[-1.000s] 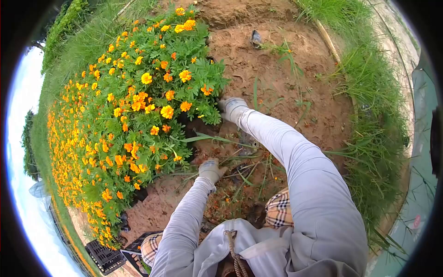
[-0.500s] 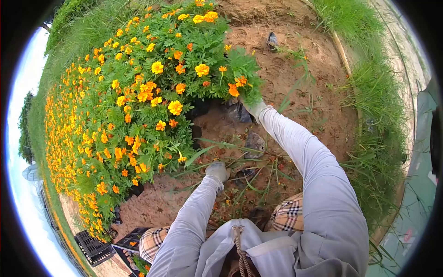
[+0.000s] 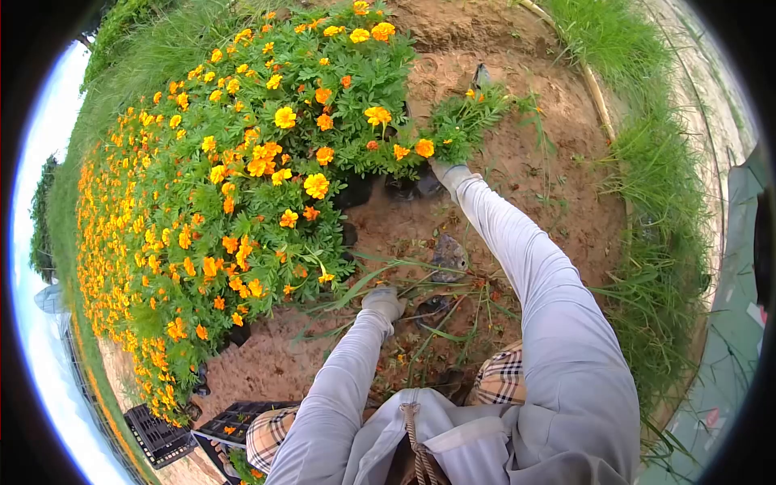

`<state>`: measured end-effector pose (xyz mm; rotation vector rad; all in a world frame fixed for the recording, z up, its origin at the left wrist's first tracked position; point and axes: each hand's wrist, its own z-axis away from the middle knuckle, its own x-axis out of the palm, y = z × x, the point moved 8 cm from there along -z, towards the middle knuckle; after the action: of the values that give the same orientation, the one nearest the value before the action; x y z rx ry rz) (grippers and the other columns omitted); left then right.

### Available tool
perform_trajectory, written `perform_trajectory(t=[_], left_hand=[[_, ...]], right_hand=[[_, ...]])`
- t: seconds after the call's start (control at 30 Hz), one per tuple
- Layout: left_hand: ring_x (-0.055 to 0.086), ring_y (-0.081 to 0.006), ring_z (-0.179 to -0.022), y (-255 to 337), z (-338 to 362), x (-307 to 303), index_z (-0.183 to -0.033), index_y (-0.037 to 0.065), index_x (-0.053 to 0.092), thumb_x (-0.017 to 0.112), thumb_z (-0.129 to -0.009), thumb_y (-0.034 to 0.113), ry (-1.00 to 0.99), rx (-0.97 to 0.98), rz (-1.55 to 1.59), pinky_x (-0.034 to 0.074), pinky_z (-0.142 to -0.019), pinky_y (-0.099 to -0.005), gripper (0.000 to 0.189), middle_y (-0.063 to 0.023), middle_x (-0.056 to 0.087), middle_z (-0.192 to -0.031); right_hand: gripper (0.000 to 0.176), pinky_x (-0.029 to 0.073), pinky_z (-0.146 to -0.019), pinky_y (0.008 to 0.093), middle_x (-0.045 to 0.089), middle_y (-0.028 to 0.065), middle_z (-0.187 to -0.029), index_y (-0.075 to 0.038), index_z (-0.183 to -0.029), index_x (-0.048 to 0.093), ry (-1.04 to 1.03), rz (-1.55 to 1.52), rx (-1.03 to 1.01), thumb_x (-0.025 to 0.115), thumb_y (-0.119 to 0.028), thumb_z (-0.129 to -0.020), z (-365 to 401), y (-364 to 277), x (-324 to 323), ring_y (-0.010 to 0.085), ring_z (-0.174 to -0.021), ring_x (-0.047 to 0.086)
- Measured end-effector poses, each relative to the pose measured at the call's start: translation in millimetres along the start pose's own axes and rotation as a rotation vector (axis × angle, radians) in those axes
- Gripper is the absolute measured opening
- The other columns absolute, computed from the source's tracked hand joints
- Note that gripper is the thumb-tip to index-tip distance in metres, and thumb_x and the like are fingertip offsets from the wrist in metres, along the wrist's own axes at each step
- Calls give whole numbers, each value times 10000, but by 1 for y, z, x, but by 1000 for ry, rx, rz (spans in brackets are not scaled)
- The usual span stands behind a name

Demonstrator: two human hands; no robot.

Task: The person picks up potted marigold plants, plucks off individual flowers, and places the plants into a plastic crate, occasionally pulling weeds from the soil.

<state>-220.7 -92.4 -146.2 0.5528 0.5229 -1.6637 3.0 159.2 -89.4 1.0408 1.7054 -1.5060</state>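
Observation:
My right hand (image 3: 449,171) reaches to the base of a marigold plant (image 3: 461,129) at the right edge of the flower bed; leaves hide its fingers. Beside that hand is a black plant bag (image 3: 427,184). My left hand (image 3: 383,302), in a pale glove, is low over the soil among long grass blades (image 3: 356,283); its fingers are too unclear to tell what they hold. Between and below the hands lie a grey, soil-marked bag (image 3: 449,259) and a dark bag (image 3: 434,310).
Dense marigolds (image 3: 234,186) fill the left side. Black crates (image 3: 158,435) stand at the lower left. A small dark bag (image 3: 482,77) sits on the soil further ahead. Tall grass (image 3: 655,218) and a pale edging strip (image 3: 600,97) run along the right.
The plant at my right hand has tilted to the right and away from the neighbouring marigolds. My right hand has shifted slightly up and left; my left hand has barely moved.

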Motion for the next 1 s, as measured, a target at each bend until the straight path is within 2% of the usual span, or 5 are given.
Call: perform_trajectory(t=[0.17,0.43,0.5,0.83,1.0], left_hand=[[478,-237,-1169,4,3,-6,-1197,85,539,458,-850,488,-63,-41,-1,376,-979,-348,537,-114,515,-1248],[483,-239,-1168,5,-6,-2,-1216,44,516,435,-850,513,-105,-41,-5,388,-968,-353,601,-132,508,-1260],[490,-246,-1160,7,-5,-5,-1201,30,527,435,-845,515,-91,-56,-10,387,-967,-353,608,-139,514,-1251],[490,-249,-1156,10,-6,-5,-1176,30,552,432,-852,495,-104,-91,-34,375,-975,-348,579,-131,528,-1238],[497,-243,-1151,10,-14,3,-1182,32,550,446,-846,501,-120,-103,-47,386,-965,-342,586,-130,538,-1226]], right_hand=[[398,378,-943,359,561,102,-1194,-82,-1170,539,-138,-691,47,521,-317,-848,7,17,-50,273,-1115,502],[474,452,-840,384,604,148,-1090,-144,-1186,547,-540,7,-472,602,-327,-752,41,-94,23,336,-970,577],[477,456,-857,384,605,129,-1099,-204,-1202,529,-693,-93,-60,581,-341,-748,41,-93,4,322,-1023,570],[453,456,-798,399,607,82,-1066,-174,-1121,595,-549,62,-401,642,-243,-675,59,-94,17,279,-1001,576],[392,452,-817,392,584,84,-1114,-177,-1135,581,-723,-16,-129,598,-223,-746,29,-70,75,272,-1031,556]])
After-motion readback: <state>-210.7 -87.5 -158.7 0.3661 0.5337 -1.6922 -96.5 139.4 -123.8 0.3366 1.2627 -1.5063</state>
